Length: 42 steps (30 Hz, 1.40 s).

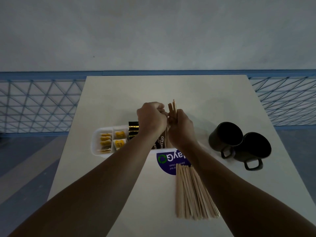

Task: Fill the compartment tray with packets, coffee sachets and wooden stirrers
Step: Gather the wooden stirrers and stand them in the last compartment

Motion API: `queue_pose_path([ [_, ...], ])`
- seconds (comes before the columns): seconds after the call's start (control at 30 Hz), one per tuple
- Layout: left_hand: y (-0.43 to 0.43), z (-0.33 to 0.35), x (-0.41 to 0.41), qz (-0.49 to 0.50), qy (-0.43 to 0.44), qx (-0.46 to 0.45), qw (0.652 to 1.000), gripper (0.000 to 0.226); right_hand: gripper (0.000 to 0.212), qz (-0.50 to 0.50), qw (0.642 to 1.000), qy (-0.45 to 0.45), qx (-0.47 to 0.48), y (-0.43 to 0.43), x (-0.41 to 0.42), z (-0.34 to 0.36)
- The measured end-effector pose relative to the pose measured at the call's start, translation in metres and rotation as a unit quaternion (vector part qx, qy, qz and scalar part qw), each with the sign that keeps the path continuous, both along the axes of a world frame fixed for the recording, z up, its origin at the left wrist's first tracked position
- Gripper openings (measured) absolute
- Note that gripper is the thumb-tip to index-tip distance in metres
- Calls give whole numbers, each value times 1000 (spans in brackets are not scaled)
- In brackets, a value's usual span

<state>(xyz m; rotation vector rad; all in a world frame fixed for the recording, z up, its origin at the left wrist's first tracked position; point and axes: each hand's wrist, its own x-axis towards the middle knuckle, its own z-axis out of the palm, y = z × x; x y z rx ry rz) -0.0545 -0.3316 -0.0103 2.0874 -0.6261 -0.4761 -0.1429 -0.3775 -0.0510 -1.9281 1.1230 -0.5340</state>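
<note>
Two bare forearms reach in from the bottom edge and meet over the middle of the pale table [119,93]. The right hand [181,129] has its fingers curled round a small bundle of wooden stirrers [172,106], which stands almost upright with its tips above both hands. The left hand [151,117] is curled tight beside it, fingertips pinching the same bundle from the left.

Under the hands sits the white compartment tray [93,142]. Its two left compartments hold yellow packets [105,141]. Next to them stand black-and-gold coffee sachets [133,131], and darker sachets [160,142] printed "CITY CAFE" show between the wrists. The right end of the tray is hidden by the right arm.

Near the tray's front edge lies a purple label [169,161] with white print and a green ring. A fanned pile of loose stirrers [191,194] lies on the table, its far ends over that label. Right of the tray stand two dark mugs [225,136], touching each other. A blue mesh fence [34,103] runs behind the table
</note>
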Motion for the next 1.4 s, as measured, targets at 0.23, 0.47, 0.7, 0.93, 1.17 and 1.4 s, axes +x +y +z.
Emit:
queue_pose_path([
  [0.23, 5, 10, 7, -5, -12, -18, 1000, 23, 15, -4, 993, 15, -119, 1, -1, -5],
  [0.47, 13, 23, 7, -14, -13, -19, 1000, 16, 32, 19, 993, 72, -93, -3, -8, 2],
  [0.7, 27, 30, -3, -70, 15, -12, 997, 4, 40, 1, 995, 75, -65, 2, -32, 25],
  [0.93, 49, 27, -37, -187, 97, 74, 975, 11, 27, -20, 995, 80, -52, 19, -80, 25],
  [1.17, 71, -34, -84, -216, 59, 257, 940, 46, 24, 3, 966, 254, -54, 43, -138, -7],
  [1.4, 87, -79, -125, -165, 51, 269, 947, 58, 64, -18, 930, 367, -27, 62, -163, -22],
])
